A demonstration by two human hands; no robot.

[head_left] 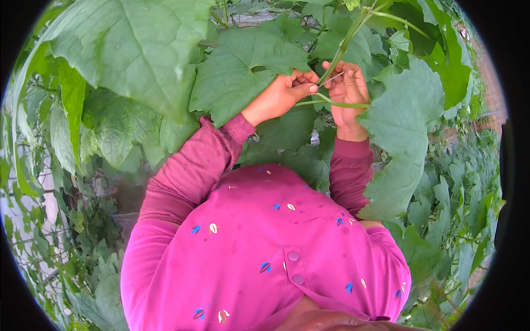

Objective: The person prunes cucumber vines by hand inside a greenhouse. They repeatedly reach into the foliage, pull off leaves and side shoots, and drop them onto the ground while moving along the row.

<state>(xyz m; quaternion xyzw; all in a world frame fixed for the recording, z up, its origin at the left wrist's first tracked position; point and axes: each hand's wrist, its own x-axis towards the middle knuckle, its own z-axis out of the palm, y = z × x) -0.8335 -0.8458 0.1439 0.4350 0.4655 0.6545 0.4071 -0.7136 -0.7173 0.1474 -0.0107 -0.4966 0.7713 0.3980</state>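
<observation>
A green vine stem (343, 46) slants down from the top right to between my two hands, with leaf stalks branching off just below them. My left hand (285, 93) pinches with thumb and forefinger at the stem, where a thin tie or string (332, 78) crosses it. On the other side of the stem, my right hand (348, 93) holds the far end of this thin piece between thumb and fingers, palm towards me. A broad lobed leaf (248, 62) lies over my left wrist. Another large leaf (403, 132) hangs beside my right wrist, at the end of a stalk (343, 104).
A very large leaf (132, 49) fills the upper left, close to the camera. Dense vine foliage (447, 207) stands to the right and more leaves (99, 285) at the lower left. A strip of bare soil (486, 82) shows at the right rim.
</observation>
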